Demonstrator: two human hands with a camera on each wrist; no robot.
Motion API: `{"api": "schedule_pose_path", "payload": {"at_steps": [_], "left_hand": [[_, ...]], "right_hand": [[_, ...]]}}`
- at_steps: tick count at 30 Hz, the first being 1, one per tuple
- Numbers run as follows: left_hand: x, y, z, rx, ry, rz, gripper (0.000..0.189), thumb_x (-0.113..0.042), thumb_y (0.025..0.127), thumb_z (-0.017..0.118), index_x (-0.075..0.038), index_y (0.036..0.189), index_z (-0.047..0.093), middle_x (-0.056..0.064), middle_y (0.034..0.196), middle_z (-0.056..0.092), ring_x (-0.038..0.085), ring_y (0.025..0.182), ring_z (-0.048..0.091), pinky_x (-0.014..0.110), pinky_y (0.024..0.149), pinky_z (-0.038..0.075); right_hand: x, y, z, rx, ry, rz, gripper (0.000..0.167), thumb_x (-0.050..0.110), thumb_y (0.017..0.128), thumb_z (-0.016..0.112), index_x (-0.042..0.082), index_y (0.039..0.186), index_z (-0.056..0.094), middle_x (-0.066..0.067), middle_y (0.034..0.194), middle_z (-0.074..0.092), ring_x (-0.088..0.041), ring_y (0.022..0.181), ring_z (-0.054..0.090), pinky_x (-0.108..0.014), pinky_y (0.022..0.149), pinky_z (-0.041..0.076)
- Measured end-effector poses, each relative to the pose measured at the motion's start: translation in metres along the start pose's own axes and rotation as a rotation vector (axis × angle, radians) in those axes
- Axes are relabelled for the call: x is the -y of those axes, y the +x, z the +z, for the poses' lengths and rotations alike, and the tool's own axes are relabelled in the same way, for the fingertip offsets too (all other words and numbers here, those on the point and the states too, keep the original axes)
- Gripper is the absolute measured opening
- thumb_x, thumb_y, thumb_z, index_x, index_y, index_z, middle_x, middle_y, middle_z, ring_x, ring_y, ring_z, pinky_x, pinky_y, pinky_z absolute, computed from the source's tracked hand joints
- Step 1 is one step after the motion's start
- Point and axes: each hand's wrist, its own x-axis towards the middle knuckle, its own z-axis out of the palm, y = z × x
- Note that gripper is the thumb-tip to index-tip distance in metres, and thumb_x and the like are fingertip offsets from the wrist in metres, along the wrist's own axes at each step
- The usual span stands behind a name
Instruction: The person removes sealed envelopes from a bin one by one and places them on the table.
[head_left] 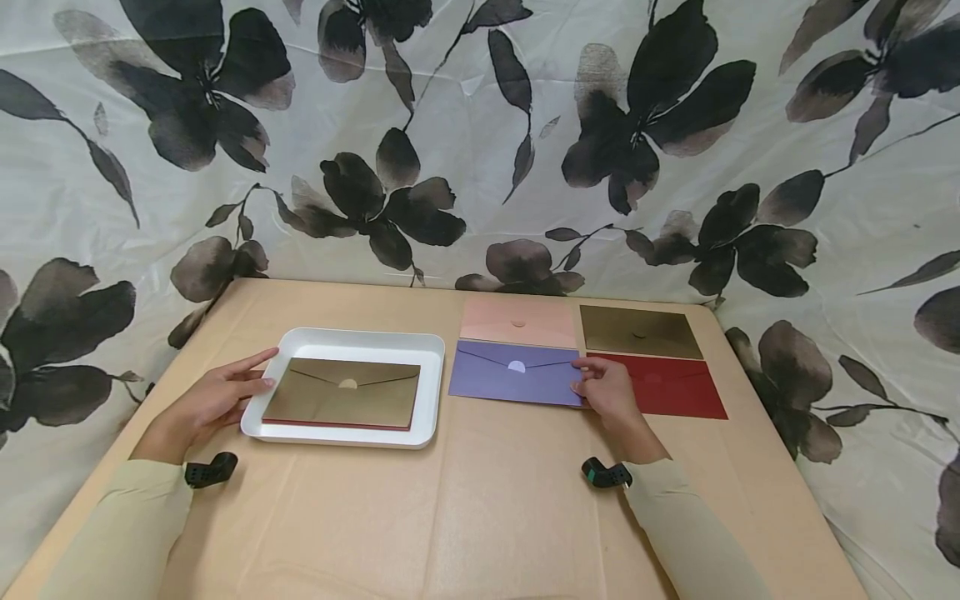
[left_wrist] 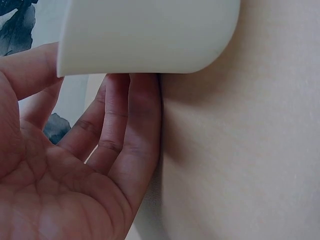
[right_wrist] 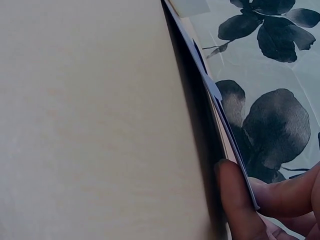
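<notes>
A white tray lies on the left of the table, holding a gold envelope with a red edge showing beneath it. My left hand grips the tray's left rim; in the left wrist view, several fingers reach behind or under the tray wall. At the right, my right hand pinches the right edge of a purple envelope. The right wrist view shows that envelope edge-on between thumb and fingers, slightly raised off the table.
Behind the purple envelope lies a pink envelope. A second gold envelope is at the back right, with a red envelope in front of it, beside my right hand. Floral cloth hangs behind the wooden table.
</notes>
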Motion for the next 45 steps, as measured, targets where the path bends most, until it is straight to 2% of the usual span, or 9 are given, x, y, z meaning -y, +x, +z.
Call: {"api": "schedule_pose_path", "payload": {"at_steps": [10, 16, 20, 25, 27, 33, 39, 45], "left_hand": [[0.0037, 0.0007, -0.0017, -0.001, -0.006, 0.003, 0.080, -0.030, 0.105, 0.063, -0.024, 0.168, 0.014, 0.032, 0.169, 0.020, 0.002, 0.112, 0.062, 0.038, 0.094, 0.062], [0.0041, 0.0009, -0.0025, -0.003, 0.006, 0.005, 0.079, -0.029, 0.106, 0.062, -0.023, 0.168, 0.014, 0.032, 0.169, 0.020, 0.004, 0.114, 0.061, 0.039, 0.095, 0.062], [0.0049, 0.0004, -0.0022, -0.002, -0.001, 0.012, 0.079, -0.029, 0.106, 0.062, -0.023, 0.168, 0.014, 0.033, 0.168, 0.020, 0.004, 0.114, 0.062, 0.038, 0.094, 0.062], [0.0058, 0.0002, -0.0019, 0.001, 0.003, 0.014, 0.079, -0.030, 0.106, 0.062, -0.023, 0.168, 0.013, 0.033, 0.168, 0.020, 0.007, 0.116, 0.062, 0.038, 0.094, 0.062], [0.0060, 0.0005, -0.0018, 0.003, 0.004, 0.014, 0.079, -0.030, 0.106, 0.062, -0.023, 0.168, 0.013, 0.033, 0.169, 0.020, 0.007, 0.117, 0.061, 0.039, 0.095, 0.062], [0.0055, 0.0021, -0.0025, 0.006, -0.011, 0.011, 0.080, -0.030, 0.106, 0.062, -0.023, 0.168, 0.013, 0.032, 0.169, 0.020, 0.003, 0.115, 0.061, 0.039, 0.096, 0.062], [0.0042, 0.0043, -0.0024, 0.010, -0.026, 0.016, 0.080, -0.029, 0.106, 0.062, -0.022, 0.168, 0.013, 0.032, 0.169, 0.019, -0.003, 0.109, 0.061, 0.033, 0.091, 0.062], [0.0015, 0.0030, -0.0025, 0.003, -0.009, -0.006, 0.080, -0.030, 0.105, 0.062, -0.025, 0.168, 0.013, 0.031, 0.170, 0.018, 0.000, 0.110, 0.062, 0.034, 0.091, 0.062]], "right_hand": [[0.0025, 0.0001, 0.0020, -0.014, -0.042, -0.007, 0.040, -0.005, 0.091, 0.071, 0.004, 0.130, 0.071, -0.010, 0.103, 0.059, -0.018, 0.085, 0.058, -0.018, 0.062, 0.056], [0.0030, 0.0004, 0.0039, -0.038, -0.094, -0.017, 0.040, -0.004, 0.091, 0.071, 0.005, 0.130, 0.072, -0.009, 0.100, 0.054, -0.024, 0.098, 0.052, -0.016, 0.063, 0.051], [0.0029, -0.0003, 0.0045, -0.047, -0.136, -0.035, 0.039, -0.002, 0.091, 0.070, 0.004, 0.130, 0.072, -0.013, 0.109, 0.055, -0.028, 0.108, 0.050, -0.019, 0.069, 0.048], [0.0040, -0.0017, 0.0047, -0.045, -0.174, -0.044, 0.039, 0.000, 0.092, 0.068, 0.005, 0.130, 0.072, -0.018, 0.123, 0.059, -0.031, 0.115, 0.050, -0.021, 0.077, 0.051], [0.0047, -0.0020, 0.0044, -0.043, -0.186, -0.045, 0.039, 0.000, 0.092, 0.068, 0.005, 0.130, 0.072, -0.018, 0.122, 0.059, -0.032, 0.115, 0.050, -0.022, 0.076, 0.050], [0.0066, -0.0003, 0.0033, -0.036, -0.217, -0.058, 0.038, -0.001, 0.090, 0.069, 0.004, 0.128, 0.073, -0.014, 0.103, 0.055, -0.031, 0.106, 0.051, -0.023, 0.068, 0.045], [0.0074, 0.0034, 0.0033, -0.040, -0.230, -0.042, 0.037, -0.002, 0.090, 0.070, 0.003, 0.126, 0.074, -0.018, 0.106, 0.061, -0.032, 0.103, 0.054, -0.022, 0.065, 0.046], [0.0096, 0.0044, 0.0035, -0.041, -0.235, -0.031, 0.037, -0.002, 0.088, 0.072, 0.004, 0.124, 0.075, -0.018, 0.103, 0.061, -0.031, 0.102, 0.052, -0.024, 0.062, 0.045]]}}
